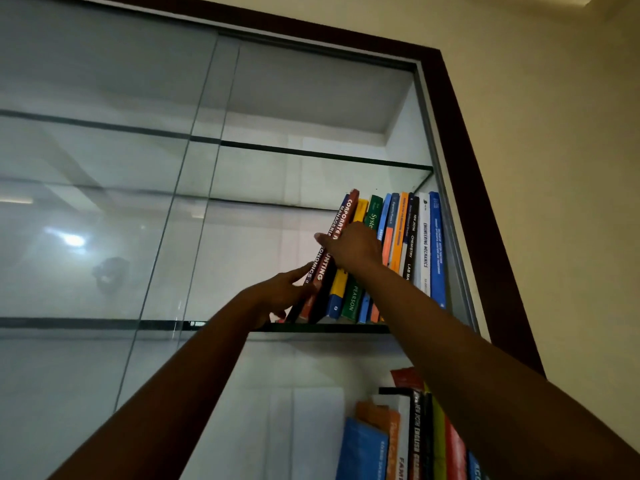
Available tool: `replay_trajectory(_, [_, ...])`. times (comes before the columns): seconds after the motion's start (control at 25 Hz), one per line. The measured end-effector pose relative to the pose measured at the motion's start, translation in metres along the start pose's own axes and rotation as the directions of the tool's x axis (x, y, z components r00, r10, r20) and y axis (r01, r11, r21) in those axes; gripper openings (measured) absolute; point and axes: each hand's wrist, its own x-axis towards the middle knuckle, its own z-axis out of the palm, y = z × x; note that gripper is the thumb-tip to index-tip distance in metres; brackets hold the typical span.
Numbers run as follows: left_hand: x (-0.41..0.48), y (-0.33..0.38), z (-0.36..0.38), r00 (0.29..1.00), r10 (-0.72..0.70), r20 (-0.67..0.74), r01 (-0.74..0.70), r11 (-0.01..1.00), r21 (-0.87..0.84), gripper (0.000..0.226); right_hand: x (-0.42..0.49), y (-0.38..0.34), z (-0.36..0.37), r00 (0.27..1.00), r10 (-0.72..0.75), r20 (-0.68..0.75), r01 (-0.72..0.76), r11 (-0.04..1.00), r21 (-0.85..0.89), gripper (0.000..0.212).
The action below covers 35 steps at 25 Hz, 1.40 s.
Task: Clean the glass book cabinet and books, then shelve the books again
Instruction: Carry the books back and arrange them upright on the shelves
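Books (412, 237) stood in a row at the right end of the middle glass shelf (311, 328) of the cabinet (481, 202), spines out, the last blue one close to the dark frame. At the left end of that row, two or three leaning books (343, 216) tilted with their tops to the right. My left hand (277, 292) reached up with its fingers straight and apart, the tips touching the outer cover of the leftmost leaning one, low down near the shelf. My right hand (353, 247) lay across the spines higher up, fingers reaching past the left edge; the thumb was hidden, so I could not tell whether it clamped them or only pressed. More books (398, 438) stood on the shelf below. A glass door (104, 202) covered the cabinet's left part.
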Motion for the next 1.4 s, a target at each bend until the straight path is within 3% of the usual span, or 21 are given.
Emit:
replay_trajectory(0.08, [-0.002, -0.004, -0.009, 0.996, -0.080, 0.027, 0.078, 0.995, 0.057, 0.066, 0.002, -0.009, 0.002, 1.000, -0.007, -0.005, 0.006, 0.982, -0.187, 0.061])
replay_trajectory(0.16, [-0.004, -0.010, -0.010, 0.999, -0.042, -0.011, 0.042, 0.999, 0.026, 0.066, 0.003, -0.017, 0.009, 0.999, -0.037, 0.013, 0.039, 0.962, -0.270, 0.056])
replay_trajectory(0.28, [-0.003, -0.017, -0.005, 0.996, 0.035, -0.086, -0.042, 0.996, -0.082, 0.066, 0.005, -0.019, 0.020, 0.999, -0.053, -0.005, 0.052, 0.997, -0.050, 0.067])
replay_trajectory(0.48, [0.010, -0.018, 0.017, 0.972, 0.109, -0.206, -0.121, 0.992, -0.044, 0.071, 0.009, -0.007, 0.012, 0.999, -0.015, -0.048, 0.022, 0.991, 0.130, 0.027])
replay_trajectory(0.56, [0.015, -0.017, 0.020, 0.980, 0.108, -0.166, -0.112, 0.994, -0.012, 0.071, 0.009, -0.001, 0.008, 0.999, 0.011, -0.048, -0.009, 0.999, 0.047, 0.028])
replay_trajectory(0.64, [0.015, -0.015, 0.014, 0.992, 0.088, -0.091, -0.087, 0.996, 0.015, 0.068, 0.007, -0.001, 0.004, 0.997, -0.066, -0.039, 0.060, 0.988, -0.142, 0.036])
replay_trajectory(0.8, [0.012, -0.013, 0.012, 0.995, 0.101, -0.026, -0.100, 0.995, 0.027, 0.064, -0.009, -0.008, -0.006, 0.959, -0.278, -0.054, 0.211, 0.829, -0.519, 0.044])
replay_trajectory(0.92, [0.009, -0.015, 0.019, 0.986, 0.151, -0.072, -0.131, 0.965, 0.229, 0.061, -0.025, 0.005, -0.004, 0.935, -0.354, -0.025, 0.267, 0.748, -0.608, 0.043])
replay_trajectory(1.08, [0.002, -0.019, 0.021, 0.967, 0.241, -0.079, -0.164, 0.834, 0.526, 0.060, -0.051, 0.046, 0.002, 0.946, -0.277, 0.166, 0.322, 0.777, -0.541, 0.062])
replay_trajectory(1.16, [-0.012, -0.022, 0.026, 0.960, 0.272, -0.069, -0.173, 0.768, 0.617, 0.061, -0.067, 0.058, -0.005, 0.929, -0.269, 0.256, 0.358, 0.830, -0.428, 0.062])
replay_trajectory(1.32, [-0.055, -0.042, 0.037, 0.857, 0.497, -0.134, -0.333, 0.734, 0.592, 0.057, -0.113, 0.074, -0.023, 0.929, -0.289, 0.229, 0.314, 0.946, -0.079, 0.057])
replay_trajectory(1.4, [-0.083, -0.058, 0.049, 0.840, 0.532, -0.106, -0.373, 0.708, 0.600, 0.060, -0.143, 0.088, -0.030, 0.938, -0.264, 0.227, 0.264, 0.964, 0.029, 0.053])
